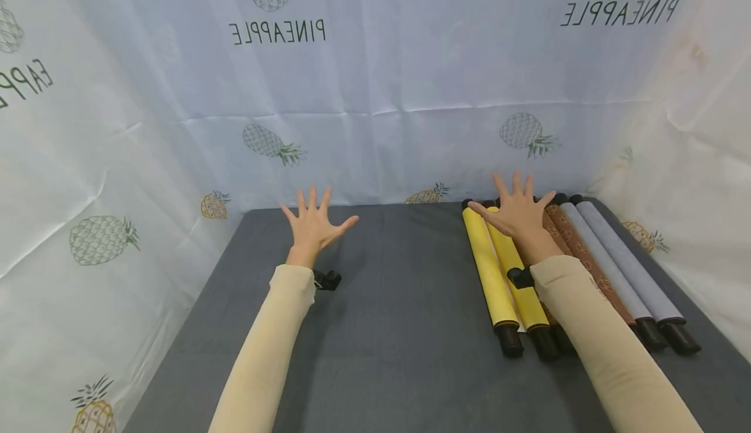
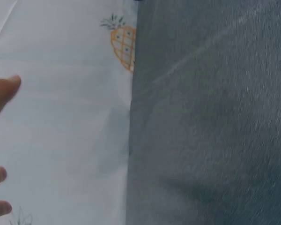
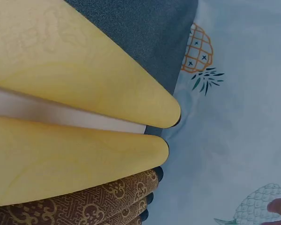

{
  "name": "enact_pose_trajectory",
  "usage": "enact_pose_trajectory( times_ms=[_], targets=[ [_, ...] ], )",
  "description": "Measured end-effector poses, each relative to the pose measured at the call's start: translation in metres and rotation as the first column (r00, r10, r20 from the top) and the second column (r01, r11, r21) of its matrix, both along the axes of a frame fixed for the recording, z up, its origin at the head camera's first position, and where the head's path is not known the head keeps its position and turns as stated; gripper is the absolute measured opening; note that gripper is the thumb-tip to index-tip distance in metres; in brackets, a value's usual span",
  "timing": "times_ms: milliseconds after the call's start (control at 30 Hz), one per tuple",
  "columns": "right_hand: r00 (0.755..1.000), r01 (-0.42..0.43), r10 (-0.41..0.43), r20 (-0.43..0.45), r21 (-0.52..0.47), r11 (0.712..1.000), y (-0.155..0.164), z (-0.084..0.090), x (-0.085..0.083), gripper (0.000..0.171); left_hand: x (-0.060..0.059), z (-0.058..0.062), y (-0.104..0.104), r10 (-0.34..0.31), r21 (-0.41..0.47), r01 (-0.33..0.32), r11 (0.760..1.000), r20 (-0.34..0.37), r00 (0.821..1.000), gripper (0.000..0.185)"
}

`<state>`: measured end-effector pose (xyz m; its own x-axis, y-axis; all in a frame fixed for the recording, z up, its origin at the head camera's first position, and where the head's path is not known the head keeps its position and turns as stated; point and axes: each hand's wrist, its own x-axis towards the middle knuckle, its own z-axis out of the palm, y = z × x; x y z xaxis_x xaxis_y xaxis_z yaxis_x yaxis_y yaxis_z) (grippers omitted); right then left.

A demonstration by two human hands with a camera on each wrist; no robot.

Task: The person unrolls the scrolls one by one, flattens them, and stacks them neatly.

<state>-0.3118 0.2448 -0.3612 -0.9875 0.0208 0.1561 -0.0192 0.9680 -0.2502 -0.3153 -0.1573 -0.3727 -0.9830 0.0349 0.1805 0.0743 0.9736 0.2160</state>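
Note:
Fingers spread wide, my left hand (image 1: 315, 226) is raised over the left part of the dark grey table and holds nothing. My right hand (image 1: 519, 211), also with fingers splayed and holding nothing, hovers over a row of rolled scrolls on the right side. Nearest to it are two yellow scrolls (image 1: 491, 263) with dark end knobs; a pale strip shows between them in the right wrist view. Brown patterned scrolls (image 3: 84, 201) lie beside them, partly hidden by my right arm. Light grey scrolls (image 1: 630, 257) finish the row at the right.
The dark grey table (image 1: 387, 328) ends at the back against a white curtain (image 1: 375, 81) printed with pineapples and mirrored lettering. The same cloth hangs along the left and right sides. A black wrist strap with a small device (image 1: 327, 280) sits at my left cuff.

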Motion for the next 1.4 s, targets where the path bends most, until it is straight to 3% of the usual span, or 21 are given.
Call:
enact_pose_trajectory(
  times_ms=[167,433,667,1000,1200,1300,1400],
  targets=[
    [0.999,-0.048,0.047,-0.025,-0.018,0.999,0.005,-0.001,0.007,0.085,0.004,-0.004,0.01,-0.032,0.063,0.034,0.997,-0.025,0.999,0.086],
    [0.989,-0.148,0.148,-0.005,-0.108,0.983,0.015,-0.014,0.025,0.066,0.02,-0.014,0.039,-0.14,0.121,0.149,0.981,-0.076,0.987,0.064],
    [0.986,-0.152,0.164,0.041,-0.21,0.966,0.026,-0.022,0.048,0.059,0.037,-0.023,0.069,-0.256,0.207,0.26,0.943,-0.045,0.966,0.052],
    [0.972,-0.117,0.173,0.16,-0.31,0.944,0.038,-0.037,0.075,0.062,0.062,-0.045,0.113,-0.441,0.369,0.397,0.84,0.04,0.897,0.045],
    [0.945,-0.023,0.151,0.289,-0.401,0.916,0.045,-0.042,0.086,0.064,0.081,-0.058,0.145,-0.535,0.486,0.44,0.755,0.068,0.842,0.042],
    [0.912,0.061,0.144,0.383,-0.476,0.877,0.048,-0.041,0.089,0.067,0.09,-0.065,0.163,-0.586,0.565,0.456,0.687,0.06,0.808,0.041],
    [0.891,0.114,0.169,0.422,-0.567,0.816,0.05,-0.039,0.09,0.067,0.097,-0.072,0.181,-0.612,0.642,0.434,0.632,0.071,0.788,0.04]
  ],
)
